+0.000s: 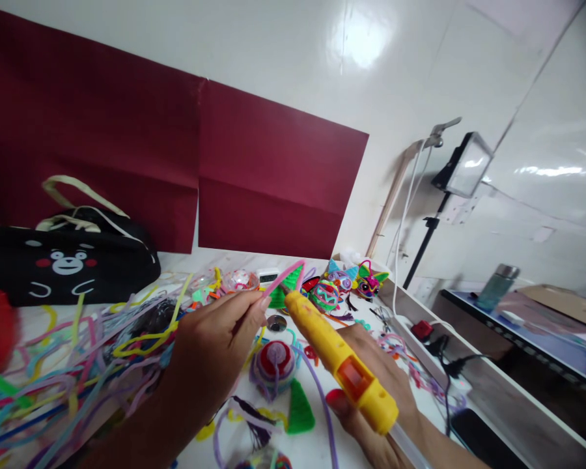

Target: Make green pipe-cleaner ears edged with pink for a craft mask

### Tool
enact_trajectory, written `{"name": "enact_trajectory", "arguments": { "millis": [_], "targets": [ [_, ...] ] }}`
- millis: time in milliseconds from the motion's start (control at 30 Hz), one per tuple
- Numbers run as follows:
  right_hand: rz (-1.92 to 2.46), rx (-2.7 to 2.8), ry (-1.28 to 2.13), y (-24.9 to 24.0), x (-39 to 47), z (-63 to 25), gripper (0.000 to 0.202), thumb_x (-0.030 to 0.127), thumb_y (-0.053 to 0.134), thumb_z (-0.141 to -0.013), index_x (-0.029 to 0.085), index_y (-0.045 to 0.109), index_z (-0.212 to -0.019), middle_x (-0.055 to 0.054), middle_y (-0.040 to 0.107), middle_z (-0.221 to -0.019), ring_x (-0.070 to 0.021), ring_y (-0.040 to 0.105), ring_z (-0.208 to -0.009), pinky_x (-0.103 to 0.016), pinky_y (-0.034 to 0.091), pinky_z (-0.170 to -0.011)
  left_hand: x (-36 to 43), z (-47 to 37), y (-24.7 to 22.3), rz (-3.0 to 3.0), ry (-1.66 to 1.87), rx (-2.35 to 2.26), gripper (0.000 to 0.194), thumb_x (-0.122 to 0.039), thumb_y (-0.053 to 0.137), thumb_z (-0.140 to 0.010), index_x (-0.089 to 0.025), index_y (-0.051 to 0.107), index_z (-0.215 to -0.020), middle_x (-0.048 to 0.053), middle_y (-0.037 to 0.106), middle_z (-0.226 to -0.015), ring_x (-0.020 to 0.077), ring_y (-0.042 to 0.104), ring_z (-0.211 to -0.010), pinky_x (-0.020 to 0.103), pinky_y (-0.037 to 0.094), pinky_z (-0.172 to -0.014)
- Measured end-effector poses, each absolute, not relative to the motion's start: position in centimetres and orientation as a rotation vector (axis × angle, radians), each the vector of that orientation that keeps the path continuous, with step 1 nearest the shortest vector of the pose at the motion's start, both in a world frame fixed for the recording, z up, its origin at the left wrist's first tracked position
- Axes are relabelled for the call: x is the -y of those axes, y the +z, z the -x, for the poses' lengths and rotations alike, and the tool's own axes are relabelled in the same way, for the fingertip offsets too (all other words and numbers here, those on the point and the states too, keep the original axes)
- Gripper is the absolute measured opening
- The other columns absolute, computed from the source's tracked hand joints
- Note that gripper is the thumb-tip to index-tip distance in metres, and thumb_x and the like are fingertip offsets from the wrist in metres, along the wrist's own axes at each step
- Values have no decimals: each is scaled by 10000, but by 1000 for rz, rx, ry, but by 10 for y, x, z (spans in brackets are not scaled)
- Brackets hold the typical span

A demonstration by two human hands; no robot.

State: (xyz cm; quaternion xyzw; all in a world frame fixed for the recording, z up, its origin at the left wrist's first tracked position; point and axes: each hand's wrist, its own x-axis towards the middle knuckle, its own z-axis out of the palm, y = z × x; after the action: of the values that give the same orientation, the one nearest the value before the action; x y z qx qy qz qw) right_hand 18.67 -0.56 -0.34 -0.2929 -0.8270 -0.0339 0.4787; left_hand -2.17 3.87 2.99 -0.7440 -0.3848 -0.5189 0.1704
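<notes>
My left hand (219, 342) pinches a pink pipe cleaner (284, 276) that is bent along the edge of a green triangular piece (292, 279). In my right hand (371, 391) is a yellow hot glue gun (342, 361), a clear glue stick (407, 446) poking out of its back end. The gun's nozzle points at the green piece; whether it touches cannot be told. Below, a ball wound in purple and red pipe cleaner (275, 366) sits on the table. Near it lies a second green triangular piece (300, 409).
Loose coloured pipe cleaners (78, 371) cover the left side. Behind them stands a black bag with a bear face (68, 267). Decorated balls with pointed ears (342, 280) sit at the back. Scissors (381, 318), a phone (486, 440) and power plugs (422, 330) are to the right.
</notes>
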Motion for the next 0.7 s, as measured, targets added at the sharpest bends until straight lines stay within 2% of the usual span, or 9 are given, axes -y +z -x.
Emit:
{"name": "enact_trajectory", "arguments": {
  "millis": [267,533,700],
  "targets": [
    [701,2036,-88,-6,4,-188,249,407,476,-884,205,513,-1025,-54,569,-842,-206,549,-715,-339,466,-615,-37,22,30,2122,-1474,1091,324,-236,422,-912,-167,658,-700,19,731,-647,137,686,-570,195,488,-564],
    [733,1999,-122,-3,7,-188,190,337,450,-923,188,530,-1012,-53,558,-835,-192,540,-732,-322,442,-630,-38,23,28,2150,-1488,1108,319,-243,423,-917,-173,646,-700,6,716,-625,137,681,-568,207,475,-551],
    [787,1973,-215,-3,7,-189,199,353,462,-915,196,553,-996,-56,571,-859,-191,554,-717,-321,448,-619,-38,24,27,2194,-1512,1137,299,-252,428,-920,-188,642,-722,-21,700,-599,128,671,-548,210,470,-555]
  ]
}}
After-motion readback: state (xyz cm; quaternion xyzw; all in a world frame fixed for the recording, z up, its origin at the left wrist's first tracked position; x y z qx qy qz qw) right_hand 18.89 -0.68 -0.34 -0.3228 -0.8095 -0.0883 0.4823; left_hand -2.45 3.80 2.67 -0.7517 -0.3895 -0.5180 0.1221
